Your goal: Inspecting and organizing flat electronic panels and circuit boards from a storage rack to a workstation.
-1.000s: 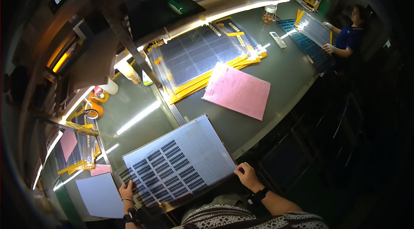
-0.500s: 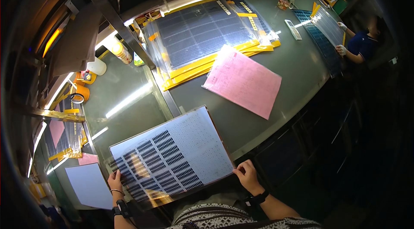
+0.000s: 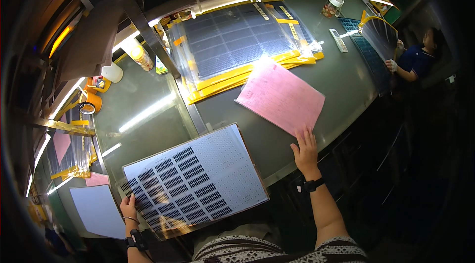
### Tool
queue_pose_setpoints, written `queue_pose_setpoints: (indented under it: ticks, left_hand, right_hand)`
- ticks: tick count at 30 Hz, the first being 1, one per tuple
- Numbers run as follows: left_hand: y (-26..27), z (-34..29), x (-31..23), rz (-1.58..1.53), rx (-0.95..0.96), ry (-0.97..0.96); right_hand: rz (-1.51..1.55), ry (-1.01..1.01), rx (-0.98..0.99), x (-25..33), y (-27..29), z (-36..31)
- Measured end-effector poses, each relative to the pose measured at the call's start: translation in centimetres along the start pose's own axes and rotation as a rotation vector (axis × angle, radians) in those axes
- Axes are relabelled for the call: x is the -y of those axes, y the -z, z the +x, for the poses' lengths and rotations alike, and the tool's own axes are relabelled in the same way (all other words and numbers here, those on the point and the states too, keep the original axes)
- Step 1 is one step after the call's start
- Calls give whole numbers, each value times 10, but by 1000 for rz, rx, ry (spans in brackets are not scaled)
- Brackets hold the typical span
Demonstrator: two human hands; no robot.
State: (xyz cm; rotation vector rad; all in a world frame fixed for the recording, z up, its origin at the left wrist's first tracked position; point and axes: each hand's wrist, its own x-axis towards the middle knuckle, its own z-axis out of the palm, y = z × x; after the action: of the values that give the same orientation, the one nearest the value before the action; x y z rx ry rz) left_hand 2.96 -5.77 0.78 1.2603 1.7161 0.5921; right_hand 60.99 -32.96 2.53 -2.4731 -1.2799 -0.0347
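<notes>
A white board (image 3: 227, 154) with dotted rows lies tilted at the table's near edge. Over its left part is a clear film (image 3: 178, 184) printed with blocks of black bars. My left hand (image 3: 128, 207) pinches the left edge of this board and film, thumb on top, the other fingers mostly hidden beneath. Further right, a pink sheet (image 3: 282, 95) in a clear sleeve rests askew on the table. My right hand (image 3: 306, 153) is open over its near corner, fingers stretched out; the fingertips overlap the sheet, though I cannot tell whether they press on it.
Behind the pink sheet is a stack of dark, yellow-taped films (image 3: 237, 40). A pale remote-like device (image 3: 338, 40) and a jar (image 3: 330, 6) stand beyond. Tape rolls (image 3: 90, 102) and a white cup (image 3: 112, 72) are at left. At right, a gloved co-worker (image 3: 418, 60) handles a dark sheet.
My right hand has let go of the board's right corner and reached forward to the pink sheet. My left hand keeps its hold. The co-worker's sheet has bent and tilted.
</notes>
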Motion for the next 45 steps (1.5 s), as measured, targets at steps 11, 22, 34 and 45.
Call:
queue_pose_setpoints:
  ticks: [11, 22, 34, 45]
  left_hand:
    - [-8, -1, -30, 8, 20, -9]
    - [-21, 20, -29, 28, 125, -113]
    - [-23, 34, -20, -59, 196, -131]
    - [-12, 7, -41, -102, 178, -162]
  right_hand:
    - [-197, -195, 7, -16, 11, -13]
    - [689, -545, 379, 80, 5, -127]
    - [1157, -780, 370, 88, -28, -156]
    - [1004, -754, 249, 110, -4, -159]
